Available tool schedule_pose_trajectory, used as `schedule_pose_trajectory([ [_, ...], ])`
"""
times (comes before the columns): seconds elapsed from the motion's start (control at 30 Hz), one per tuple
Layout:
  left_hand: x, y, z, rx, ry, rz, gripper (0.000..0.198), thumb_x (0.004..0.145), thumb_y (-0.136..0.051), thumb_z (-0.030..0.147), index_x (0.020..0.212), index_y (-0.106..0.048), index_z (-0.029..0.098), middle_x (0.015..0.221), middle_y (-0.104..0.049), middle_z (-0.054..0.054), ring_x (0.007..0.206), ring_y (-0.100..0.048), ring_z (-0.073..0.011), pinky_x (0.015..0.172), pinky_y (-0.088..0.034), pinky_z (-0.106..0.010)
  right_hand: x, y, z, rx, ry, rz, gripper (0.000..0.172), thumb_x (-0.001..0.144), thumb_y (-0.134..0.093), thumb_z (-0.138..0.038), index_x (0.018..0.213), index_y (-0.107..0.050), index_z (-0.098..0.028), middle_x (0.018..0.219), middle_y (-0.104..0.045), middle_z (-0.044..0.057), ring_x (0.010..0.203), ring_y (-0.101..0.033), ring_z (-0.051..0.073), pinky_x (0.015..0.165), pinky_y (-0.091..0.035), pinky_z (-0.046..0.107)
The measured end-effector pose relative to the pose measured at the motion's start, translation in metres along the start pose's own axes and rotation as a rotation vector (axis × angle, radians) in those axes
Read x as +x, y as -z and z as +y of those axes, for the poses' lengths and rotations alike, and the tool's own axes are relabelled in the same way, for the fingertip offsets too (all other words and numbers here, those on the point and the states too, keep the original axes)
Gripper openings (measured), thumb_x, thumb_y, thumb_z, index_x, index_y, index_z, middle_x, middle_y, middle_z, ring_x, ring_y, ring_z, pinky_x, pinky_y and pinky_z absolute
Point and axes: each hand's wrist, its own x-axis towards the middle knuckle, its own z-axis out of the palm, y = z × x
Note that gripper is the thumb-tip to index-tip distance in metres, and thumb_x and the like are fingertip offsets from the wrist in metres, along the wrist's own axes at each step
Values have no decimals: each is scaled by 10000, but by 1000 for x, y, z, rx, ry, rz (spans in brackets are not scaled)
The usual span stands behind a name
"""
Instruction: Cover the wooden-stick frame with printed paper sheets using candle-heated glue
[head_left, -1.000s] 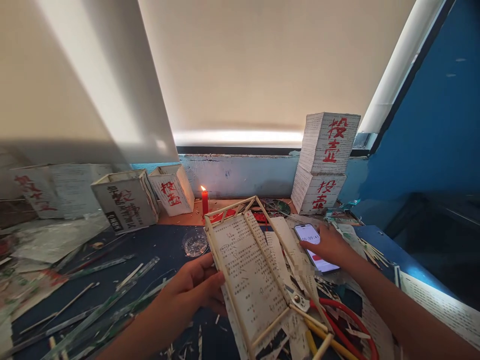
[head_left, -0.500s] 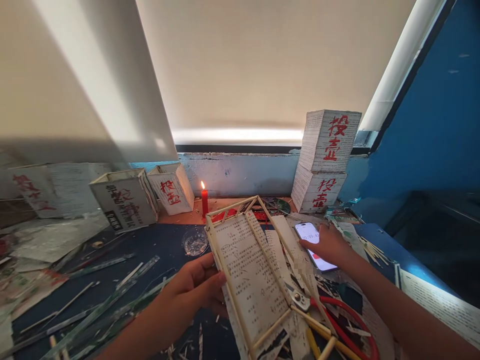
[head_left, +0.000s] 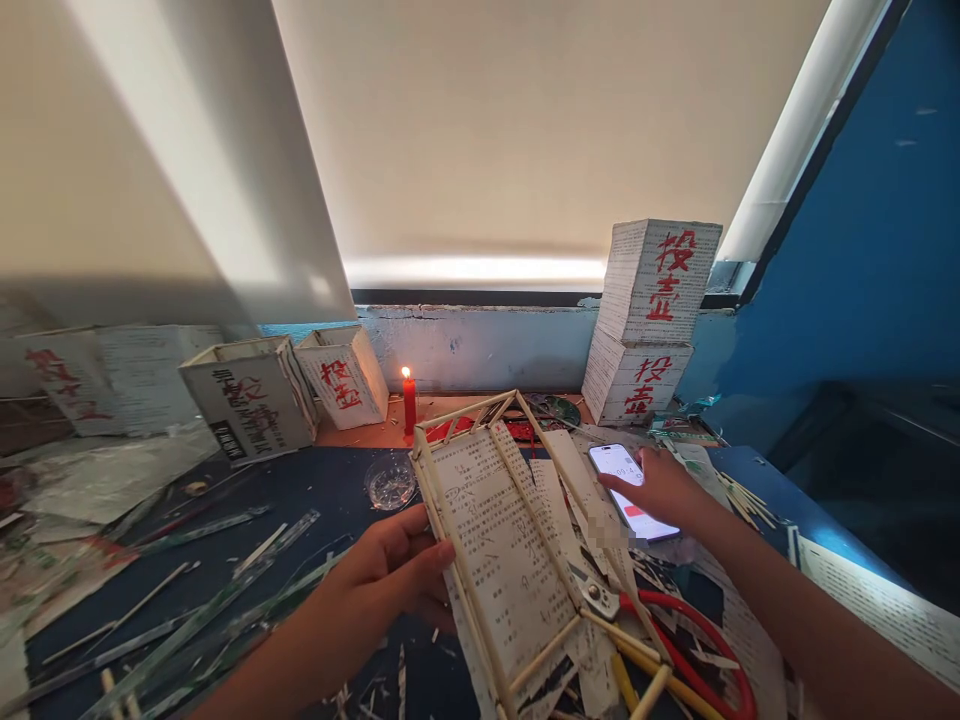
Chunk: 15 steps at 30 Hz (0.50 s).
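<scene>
My left hand (head_left: 394, 580) grips the left edge of a box frame (head_left: 499, 530) made of thin wooden sticks, one side covered with printed paper. It holds the frame tilted over the dark blue table (head_left: 315, 490). My right hand (head_left: 656, 487) rests on a lit phone (head_left: 628, 490) lying on the table to the right, fingers curled over its screen. Red-handled pliers (head_left: 660, 625) lie under the frame's lower end.
A lit red candle (head_left: 409, 398) stands at the back by a small glass dish (head_left: 390, 483). Paper-covered boxes with red characters lie at left (head_left: 251, 395) and stand stacked at right (head_left: 652, 320). Loose sticks and paper scraps (head_left: 187, 590) litter the table.
My right hand shifted slightly on the phone, whose screen now shows a little differently. The frame and my left hand have hardly moved.
</scene>
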Motion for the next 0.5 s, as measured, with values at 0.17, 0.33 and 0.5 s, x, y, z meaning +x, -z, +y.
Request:
schedule_pose_trajectory([
  [0.17, 1, 1, 0, 33, 23, 16, 418, 905, -689, 421, 1255, -632, 201, 1027, -757, -103, 818, -723, -226, 708, -628, -344, -1, -7, -5, -16, -37, 13, 876, 757, -552, -780, 1257, -575, -62, 1286, -581, 303, 1147, -591, 423, 894, -496, 496],
  [0.33, 0, 0, 2, 16, 5, -2, 422, 903, -691, 426, 1255, -640, 199, 898, -761, -79, 753, -723, -206, 682, -617, -314, -6, 0, -15, 15, -41, 32, 869, 766, -573, -751, 1262, -580, -38, 1280, -587, 319, 1142, -589, 444, 891, -501, 517],
  [0.5, -2, -2, 5, 26, 9, -11, 444, 911, -676, 436, 1280, -624, 195, 1013, -773, -114, 818, -746, -236, 702, -618, -331, -35, 58, -14, 101, 48, 134, 683, 914, -490, -652, 1373, -530, -148, 1357, -579, 214, 1164, -600, 347, 929, -509, 438],
])
